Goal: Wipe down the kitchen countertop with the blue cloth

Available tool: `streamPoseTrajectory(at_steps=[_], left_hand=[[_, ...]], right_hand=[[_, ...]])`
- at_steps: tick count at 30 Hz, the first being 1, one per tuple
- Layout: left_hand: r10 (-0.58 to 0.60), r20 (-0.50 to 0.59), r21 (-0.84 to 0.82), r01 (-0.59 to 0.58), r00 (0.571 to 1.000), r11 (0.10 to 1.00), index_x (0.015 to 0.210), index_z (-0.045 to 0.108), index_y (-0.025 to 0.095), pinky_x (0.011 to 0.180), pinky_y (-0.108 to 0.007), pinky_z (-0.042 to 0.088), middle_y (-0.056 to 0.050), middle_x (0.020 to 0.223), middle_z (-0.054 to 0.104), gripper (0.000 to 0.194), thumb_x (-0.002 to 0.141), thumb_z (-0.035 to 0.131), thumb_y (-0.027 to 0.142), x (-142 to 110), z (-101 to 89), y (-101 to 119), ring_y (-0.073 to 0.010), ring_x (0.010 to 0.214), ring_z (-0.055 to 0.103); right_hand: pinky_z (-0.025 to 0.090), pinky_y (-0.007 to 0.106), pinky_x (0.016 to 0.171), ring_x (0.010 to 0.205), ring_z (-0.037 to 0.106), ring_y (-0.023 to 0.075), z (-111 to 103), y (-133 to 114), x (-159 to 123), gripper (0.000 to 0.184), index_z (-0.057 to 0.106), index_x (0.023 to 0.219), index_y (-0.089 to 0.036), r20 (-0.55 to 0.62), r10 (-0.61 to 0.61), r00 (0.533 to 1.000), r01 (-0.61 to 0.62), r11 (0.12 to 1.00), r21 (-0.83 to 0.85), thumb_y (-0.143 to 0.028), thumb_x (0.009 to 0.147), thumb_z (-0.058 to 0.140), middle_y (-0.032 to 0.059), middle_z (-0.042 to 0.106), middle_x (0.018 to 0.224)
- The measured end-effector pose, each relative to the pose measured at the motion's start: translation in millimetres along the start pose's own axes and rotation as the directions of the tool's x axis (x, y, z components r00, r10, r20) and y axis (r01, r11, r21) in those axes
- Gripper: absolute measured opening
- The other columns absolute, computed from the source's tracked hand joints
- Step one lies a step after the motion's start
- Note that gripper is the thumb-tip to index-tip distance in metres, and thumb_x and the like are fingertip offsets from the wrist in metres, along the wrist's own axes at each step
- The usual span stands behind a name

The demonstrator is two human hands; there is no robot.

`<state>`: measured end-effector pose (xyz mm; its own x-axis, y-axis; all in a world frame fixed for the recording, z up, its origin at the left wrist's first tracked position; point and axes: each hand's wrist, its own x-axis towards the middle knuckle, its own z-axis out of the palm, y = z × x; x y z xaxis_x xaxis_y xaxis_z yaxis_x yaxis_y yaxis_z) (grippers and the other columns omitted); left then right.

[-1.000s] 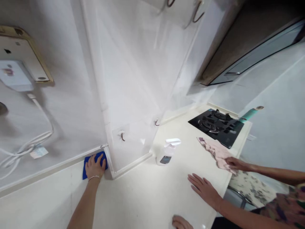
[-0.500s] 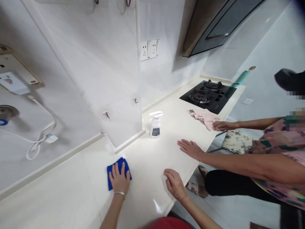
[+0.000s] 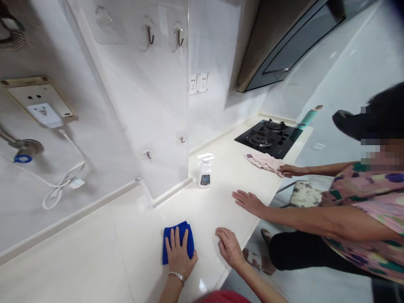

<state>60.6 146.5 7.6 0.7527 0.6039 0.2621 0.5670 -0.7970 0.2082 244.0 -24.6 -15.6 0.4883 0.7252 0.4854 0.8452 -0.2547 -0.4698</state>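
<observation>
From the head view, the left hand (image 3: 179,256) presses open and flat on a blue cloth (image 3: 190,240) on the white counter (image 3: 94,261), not clutching it. The right hand (image 3: 229,248) lies empty just beside it, while another person's hand (image 3: 292,170) rests on a pink rag (image 3: 264,162).

White tile walls are meeting at a boxed-in corner (image 3: 164,105) in a compact kitchen, with metal adhesive hooks (image 3: 150,35) and a double power socket (image 3: 199,83) fixed to them. A dark range hood (image 3: 284,46) is hanging above a black gas hob (image 3: 268,136), while a white cable (image 3: 65,185) is looping down the left-hand wall and a patterned chair (image 3: 304,194) is standing on the pale tile floor (image 3: 331,286).
</observation>
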Motion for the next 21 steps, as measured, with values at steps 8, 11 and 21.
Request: streamPoseTrajectory(at_steps=[8, 11, 21], left_hand=[[-0.026, -0.022, 0.099, 0.028, 0.999, 0.995, 0.141, 0.051, 0.031, 0.121, -0.054, 0.023, -0.007, 0.155, 0.043, 0.060, 0.081, 0.053, 0.030, -1, -23.4, -65, -0.0292, 0.147, 0.030], [-0.155, -0.046, 0.170, 0.161, 0.987, 0.972, 0.142, 0.049, 0.026, 0.118, -0.056, 0.027, -0.011, 0.155, 0.042, 0.057, 0.086, 0.048, 0.037, 13, -32.0, -101, -0.0324, 0.145, 0.031], [-0.335, -0.117, 0.253, 0.355, 0.935, 0.900, 0.145, 0.044, 0.030, 0.117, -0.058, 0.027, -0.012, 0.155, 0.042, 0.055, 0.091, 0.042, 0.042, 71, -20.3, -142, -0.0327, 0.145, 0.032]], right_hand=[[0.051, 0.045, 0.093, 0.107, 0.058, 0.0231, -1, -5, 6, 0.044, 0.057, 0.109, -0.021, -0.012, 0.029, 0.999, -0.029, 1.000, 0.006, 0.000, 0.073, 0.041, 0.0084, 0.062, 0.113], [0.051, 0.046, 0.094, 0.108, 0.058, 0.0234, -1, -5, 5, 0.046, 0.057, 0.110, -0.022, -0.018, 0.034, 0.999, -0.034, 0.999, 0.005, 0.000, 0.073, 0.041, 0.0086, 0.062, 0.113], [0.055, 0.045, 0.090, 0.106, 0.061, 0.0233, -2, -5, 5, 0.040, 0.056, 0.110, -0.024, -0.012, 0.024, 1.000, -0.024, 1.000, -0.012, -0.002, 0.079, 0.041, 0.0073, 0.064, 0.112]])
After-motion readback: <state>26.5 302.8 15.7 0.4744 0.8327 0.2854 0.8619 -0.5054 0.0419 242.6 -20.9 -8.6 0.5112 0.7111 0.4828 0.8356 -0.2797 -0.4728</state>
